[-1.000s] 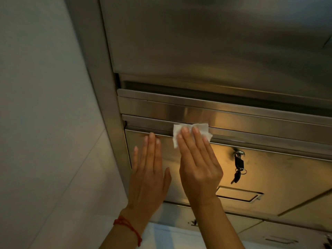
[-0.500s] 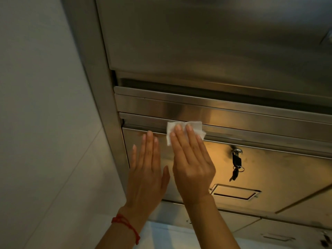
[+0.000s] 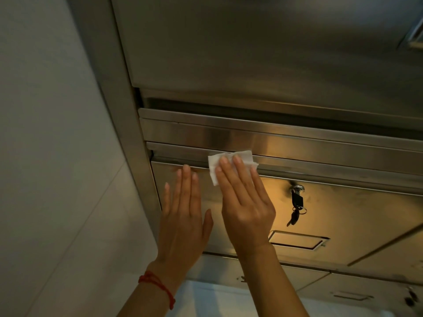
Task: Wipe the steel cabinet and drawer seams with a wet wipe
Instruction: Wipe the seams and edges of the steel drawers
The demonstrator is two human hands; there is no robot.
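Observation:
A steel cabinet fills the view, with a drawer front below a horizontal seam. My right hand lies flat with straight fingers and presses a white wet wipe onto the seam at the drawer's top edge. My left hand rests flat on the drawer front just left of it, fingers straight, fingertips near the seam. A red string is around the left wrist.
A key with a black fob hangs from the drawer's lock right of my right hand. A recessed handle sits below it. A pale tiled wall runs along the left. More drawer fronts lie lower down.
My right hand has slid the wipe a little leftward along the seam, nearer my left hand. The left hand stays flat on the drawer front.

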